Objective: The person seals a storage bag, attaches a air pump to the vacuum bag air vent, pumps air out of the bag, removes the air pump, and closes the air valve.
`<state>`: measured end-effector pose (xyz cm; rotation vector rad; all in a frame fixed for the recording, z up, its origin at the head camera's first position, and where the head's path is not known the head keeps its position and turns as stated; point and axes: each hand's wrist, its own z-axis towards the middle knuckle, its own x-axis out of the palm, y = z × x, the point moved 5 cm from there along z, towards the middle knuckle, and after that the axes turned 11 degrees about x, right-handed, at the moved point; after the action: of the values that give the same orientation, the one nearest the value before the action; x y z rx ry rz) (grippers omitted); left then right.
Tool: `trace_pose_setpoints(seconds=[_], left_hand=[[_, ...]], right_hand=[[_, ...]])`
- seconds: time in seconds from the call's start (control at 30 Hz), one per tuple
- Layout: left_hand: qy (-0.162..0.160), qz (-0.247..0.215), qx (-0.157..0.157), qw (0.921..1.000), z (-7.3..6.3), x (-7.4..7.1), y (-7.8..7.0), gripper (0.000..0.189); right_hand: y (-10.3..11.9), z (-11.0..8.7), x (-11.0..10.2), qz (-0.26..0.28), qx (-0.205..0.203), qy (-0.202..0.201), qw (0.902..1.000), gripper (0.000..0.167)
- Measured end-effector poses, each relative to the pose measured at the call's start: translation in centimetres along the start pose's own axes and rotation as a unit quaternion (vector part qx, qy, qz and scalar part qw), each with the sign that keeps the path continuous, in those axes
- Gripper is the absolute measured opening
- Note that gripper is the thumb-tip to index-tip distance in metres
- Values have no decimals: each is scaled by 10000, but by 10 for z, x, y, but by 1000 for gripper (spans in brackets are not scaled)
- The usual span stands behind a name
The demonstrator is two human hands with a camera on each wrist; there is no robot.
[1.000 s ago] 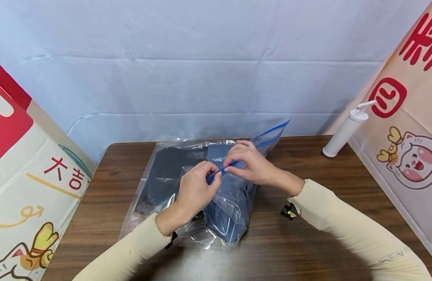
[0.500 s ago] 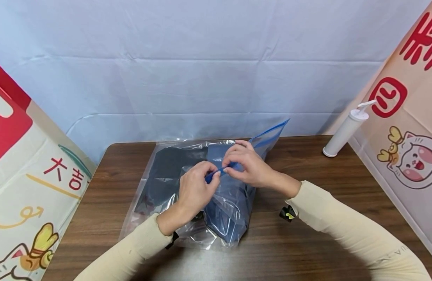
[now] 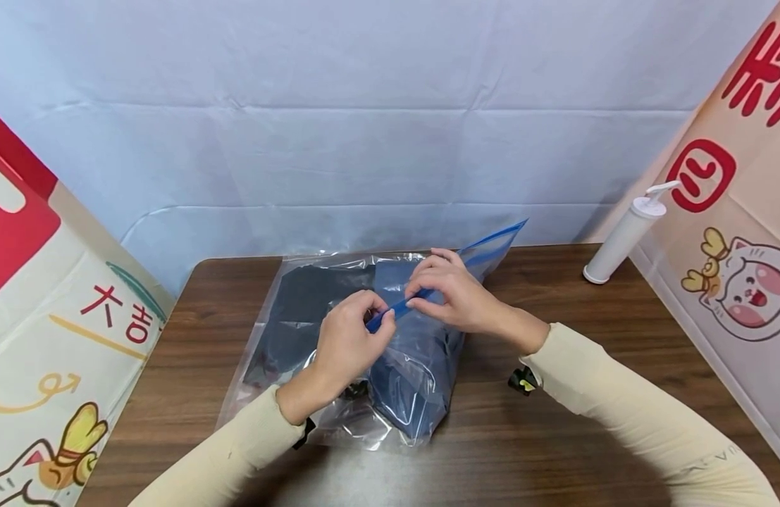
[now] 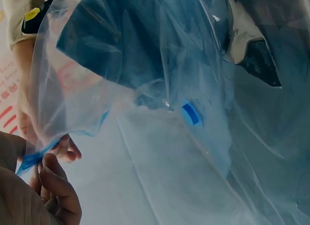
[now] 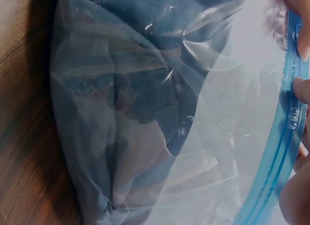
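Clear bag (image 3: 351, 434), blue seal (image 3: 399, 308) partly behind fingers (image 3: 430, 281)

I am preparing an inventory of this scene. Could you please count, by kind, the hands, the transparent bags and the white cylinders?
Left hand and right hand: 2
Transparent bag: 1
White cylinder: 1
Total: 4

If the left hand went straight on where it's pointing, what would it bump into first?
Probably the right hand, just ahead of the left hand along the blue strip they both pinch, though exact depth is hard to judge.
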<state>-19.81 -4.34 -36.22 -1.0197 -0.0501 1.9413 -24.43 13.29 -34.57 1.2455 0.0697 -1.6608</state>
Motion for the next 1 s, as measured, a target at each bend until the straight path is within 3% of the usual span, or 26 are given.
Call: trace_pose_setpoints(seconds=[0.33,0.6,1.0], left_hand=[[31,134,154,9998,1,-2,-4,9],[327,235,-101,9991,1,1,-2,9],[583,624,-358,9957,10,8,-6,3]], right_hand=[[2,-2,4,-89,-192,70,9998,8],[-13,-2,-6,-5,415,434,9982,11],[-7,-2,-2,4,306,411,9987,5]])
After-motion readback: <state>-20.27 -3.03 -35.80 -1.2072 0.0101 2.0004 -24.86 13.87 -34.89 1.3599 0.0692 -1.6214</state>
